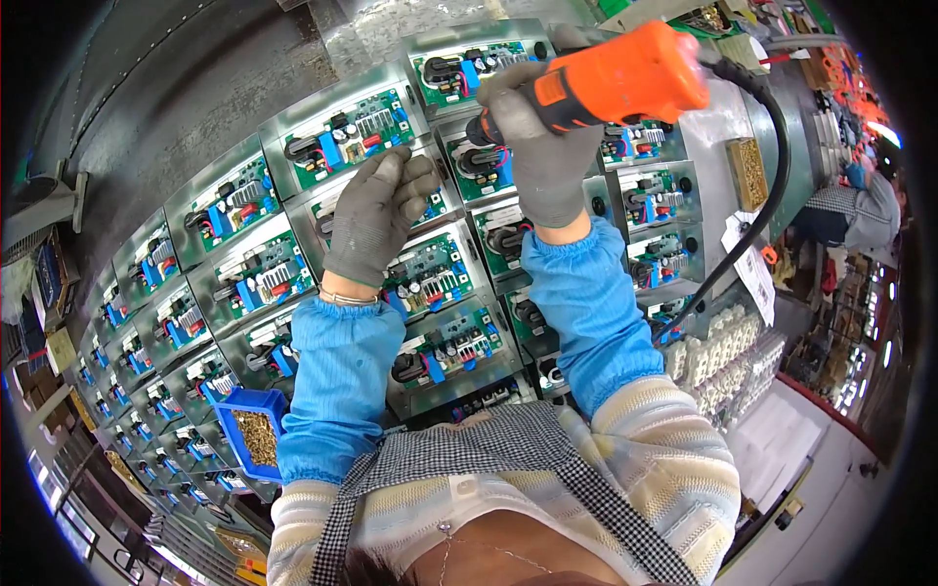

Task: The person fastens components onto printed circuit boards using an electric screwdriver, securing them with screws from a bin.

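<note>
My right hand (549, 161), in a grey glove, is wrapped round an orange electric screwdriver (625, 80). The tool lies nearly level above the trays, its narrow end to the left and its black cable (777, 186) looping off to the right. My left hand (379, 217), also gloved, hovers over the metal trays with its fingers curled together; whether it pinches something small cannot be seen. Just beyond it is a green circuit board (354, 132) with a blue part, a finned heat sink and a black coiled lead. Another board (479, 70) sits in the tray farther off.
Rows of similar boards in metal trays (259, 273) spread left and near. A blue bin (277, 402) of small brass-coloured pieces stands by my left forearm. On the right are another box of small pieces (747, 176), white plastic parts (723, 352) and a person (870, 215) farther off.
</note>
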Demonstrator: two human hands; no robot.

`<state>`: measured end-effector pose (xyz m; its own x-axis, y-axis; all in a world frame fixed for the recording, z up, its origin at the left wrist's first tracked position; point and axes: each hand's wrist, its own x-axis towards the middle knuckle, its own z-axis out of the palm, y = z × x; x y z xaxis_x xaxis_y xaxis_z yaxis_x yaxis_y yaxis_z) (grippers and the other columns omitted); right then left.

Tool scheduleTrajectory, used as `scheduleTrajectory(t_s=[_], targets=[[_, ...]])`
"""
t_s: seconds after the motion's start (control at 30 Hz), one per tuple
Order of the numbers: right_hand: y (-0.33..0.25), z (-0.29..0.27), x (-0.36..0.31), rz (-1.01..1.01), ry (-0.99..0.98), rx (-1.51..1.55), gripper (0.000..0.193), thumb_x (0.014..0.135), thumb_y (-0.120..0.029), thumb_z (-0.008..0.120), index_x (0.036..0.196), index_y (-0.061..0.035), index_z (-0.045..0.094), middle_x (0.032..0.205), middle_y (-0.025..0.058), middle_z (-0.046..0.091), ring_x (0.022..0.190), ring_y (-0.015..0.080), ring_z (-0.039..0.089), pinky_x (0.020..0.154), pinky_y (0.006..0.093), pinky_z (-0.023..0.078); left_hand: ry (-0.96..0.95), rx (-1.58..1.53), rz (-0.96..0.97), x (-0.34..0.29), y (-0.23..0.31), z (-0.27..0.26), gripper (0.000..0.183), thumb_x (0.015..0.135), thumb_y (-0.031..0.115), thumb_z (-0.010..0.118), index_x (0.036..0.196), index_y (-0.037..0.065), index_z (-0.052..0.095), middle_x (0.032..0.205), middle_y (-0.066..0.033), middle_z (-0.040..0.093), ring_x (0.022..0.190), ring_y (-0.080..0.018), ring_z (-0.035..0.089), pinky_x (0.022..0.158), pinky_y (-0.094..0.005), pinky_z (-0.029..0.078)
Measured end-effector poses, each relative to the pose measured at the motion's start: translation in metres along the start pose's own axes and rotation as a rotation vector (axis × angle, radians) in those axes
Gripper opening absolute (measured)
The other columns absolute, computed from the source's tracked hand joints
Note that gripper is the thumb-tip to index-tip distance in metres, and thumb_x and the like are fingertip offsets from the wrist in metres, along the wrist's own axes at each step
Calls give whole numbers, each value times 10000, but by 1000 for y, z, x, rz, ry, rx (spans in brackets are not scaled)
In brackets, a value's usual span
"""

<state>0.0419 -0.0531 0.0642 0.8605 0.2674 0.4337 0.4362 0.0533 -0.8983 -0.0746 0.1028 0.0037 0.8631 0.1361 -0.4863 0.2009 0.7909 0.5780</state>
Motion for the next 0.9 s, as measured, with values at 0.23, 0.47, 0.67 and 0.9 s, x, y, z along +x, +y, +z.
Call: scheduleTrajectory(t_s=[0.23, 0.47, 0.67, 0.9], targets=[[-11, 19, 5, -82, -415, -146, 715, 684, 69, 735, 1328, -2, 430, 828, 33, 642, 772, 105, 622, 680, 239, 515, -179, -53, 47, 7, -3, -12, 356, 1018, 302, 546, 1198, -4, 563, 839, -8, 563, 659, -69, 475, 545, -177, 373], [-19, 32, 8, 28, -257, 120, 280, 652, 31, 757, 908, -31, 659, 761, 23, 648, 687, 101, 613, 647, 237, 501, -173, -60, 42, 5, -4, -11, 364, 1003, 296, 572, 1208, -5, 588, 873, -14, 600, 709, -76, 523, 573, -181, 410], [-13, 31, 17, 141, -366, 17, 509, 670, -99, 829, 1128, -52, 612, 912, 27, 667, 819, 114, 633, 735, 286, 527, -126, -42, 40, 2, -3, -8, 370, 1005, 256, 572, 1264, -8, 565, 933, -42, 641, 788, -103, 596, 599, -199, 449], [-1, 17, 28, 177, -162, 168, 207, 712, -110, 764, 876, -58, 649, 753, -8, 645, 678, 84, 600, 642, 267, 501, -93, -8, 28, 1, -3, -6, 347, 998, 210, 581, 1268, -6, 557, 1000, -75, 671, 829, -120, 638, 626, -201, 480]])
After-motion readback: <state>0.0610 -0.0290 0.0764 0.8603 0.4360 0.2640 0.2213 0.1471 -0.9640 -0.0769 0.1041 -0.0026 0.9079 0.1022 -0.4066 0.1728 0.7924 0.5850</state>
